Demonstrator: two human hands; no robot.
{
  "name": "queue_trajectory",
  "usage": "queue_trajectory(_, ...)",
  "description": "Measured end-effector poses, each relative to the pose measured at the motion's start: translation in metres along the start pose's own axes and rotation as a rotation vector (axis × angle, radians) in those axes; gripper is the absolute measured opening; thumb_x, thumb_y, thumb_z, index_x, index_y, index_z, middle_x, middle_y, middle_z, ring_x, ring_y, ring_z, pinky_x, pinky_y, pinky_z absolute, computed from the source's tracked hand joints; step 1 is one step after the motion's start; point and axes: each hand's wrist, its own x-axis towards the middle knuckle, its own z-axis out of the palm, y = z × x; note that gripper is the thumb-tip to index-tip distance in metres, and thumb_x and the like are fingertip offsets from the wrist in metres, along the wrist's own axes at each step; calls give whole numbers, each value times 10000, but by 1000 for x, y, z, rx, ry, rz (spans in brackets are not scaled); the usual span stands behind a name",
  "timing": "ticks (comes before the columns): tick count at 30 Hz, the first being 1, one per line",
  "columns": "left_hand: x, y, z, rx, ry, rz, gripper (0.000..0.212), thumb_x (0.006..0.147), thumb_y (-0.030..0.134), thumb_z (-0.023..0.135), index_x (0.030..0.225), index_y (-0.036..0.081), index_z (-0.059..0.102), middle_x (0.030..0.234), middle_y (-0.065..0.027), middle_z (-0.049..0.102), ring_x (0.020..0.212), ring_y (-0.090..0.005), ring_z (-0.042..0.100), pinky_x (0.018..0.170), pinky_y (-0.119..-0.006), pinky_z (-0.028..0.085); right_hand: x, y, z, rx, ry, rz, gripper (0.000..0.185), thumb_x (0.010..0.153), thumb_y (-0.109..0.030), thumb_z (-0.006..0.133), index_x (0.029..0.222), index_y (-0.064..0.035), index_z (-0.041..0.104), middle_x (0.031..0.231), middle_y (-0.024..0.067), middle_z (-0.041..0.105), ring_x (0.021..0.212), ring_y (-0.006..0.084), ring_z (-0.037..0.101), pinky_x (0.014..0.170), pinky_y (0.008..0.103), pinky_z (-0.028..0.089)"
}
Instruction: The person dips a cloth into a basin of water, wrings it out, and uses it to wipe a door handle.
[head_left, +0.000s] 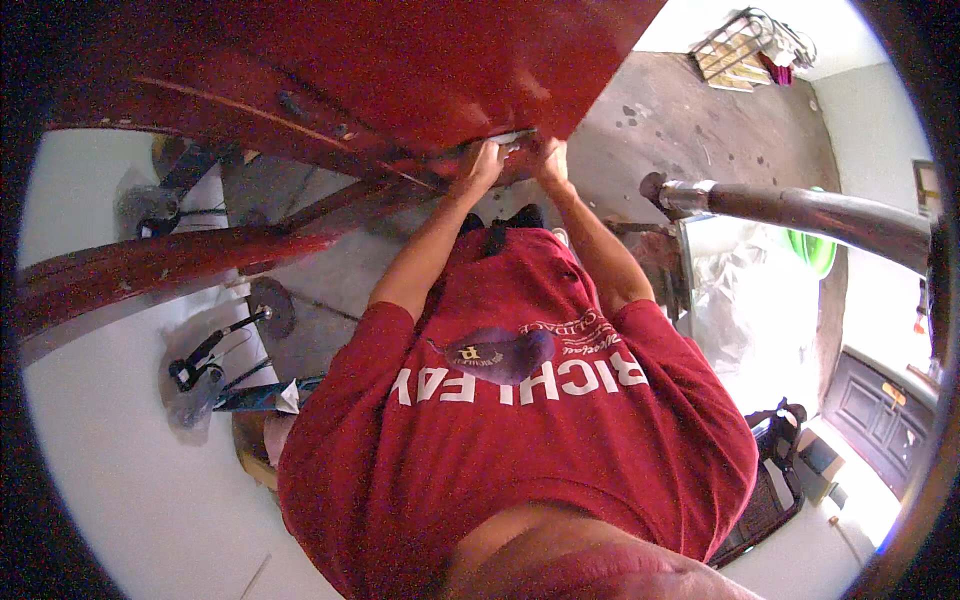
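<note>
My left hand (486, 163) is curled at the lower edge of a large glossy dark red panel (420, 67), against a short whitish strip (517, 136) whose kind I cannot make out. A short way to its right, my right hand (553, 160) has its fingers bent against the same edge, close to the panel's right corner. Both forearms reach up and away from my red shirt (570, 442). The panel hides the fingertips of both hands.
A thick red beam (165, 270) crosses at the left, near plastic-wrapped black equipment (199, 367) by the white wall. At the right, a dark curved pipe (810, 214) with a metal collar passes above clear plastic sheeting (739, 274). A wire rack (739, 49) stands on the stained floor (690, 112).
</note>
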Motion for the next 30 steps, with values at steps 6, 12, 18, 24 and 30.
queue_trajectory(6,17,77,12,75,128,176,163,821,119,568,940,10,586,877,-201,609,741,-362,587,674,-395,468,22,-32,-74,-190,-38,-94,132,738,-129,622,829,-40,659,744,157,636,700,288,644,602,353,492)
queue_trajectory(12,18,101,-27,166,208,132,315,841,269,523,688,1,589,683,-201,589,625,-376,584,552,-431,460,33,-58,-83,-95,-47,-170,134,796,-134,586,776,-17,648,699,164,625,643,286,641,558,347,482)
queue_trajectory(18,9,201,-108,315,320,93,350,848,328,543,664,37,609,590,-189,548,505,-351,555,453,-408,421,41,-153,-110,-10,93,-407,135,806,-97,601,742,20,626,635,164,601,539,221,617,497,313,454)
queue_trajectory(24,-5,119,-75,395,383,121,305,799,342,585,686,67,653,596,-151,592,523,-325,580,466,-402,451,38,-61,-61,122,-48,-310,124,786,-90,597,717,9,625,665,152,613,592,263,613,553,336,468)
queue_trajectory(30,-9,141,-94,394,316,37,330,819,343,573,679,52,644,602,-164,587,549,-333,582,463,-394,448,33,-92,-64,-50,21,-356,114,787,-102,608,780,4,648,666,172,602,563,229,597,542,328,463)
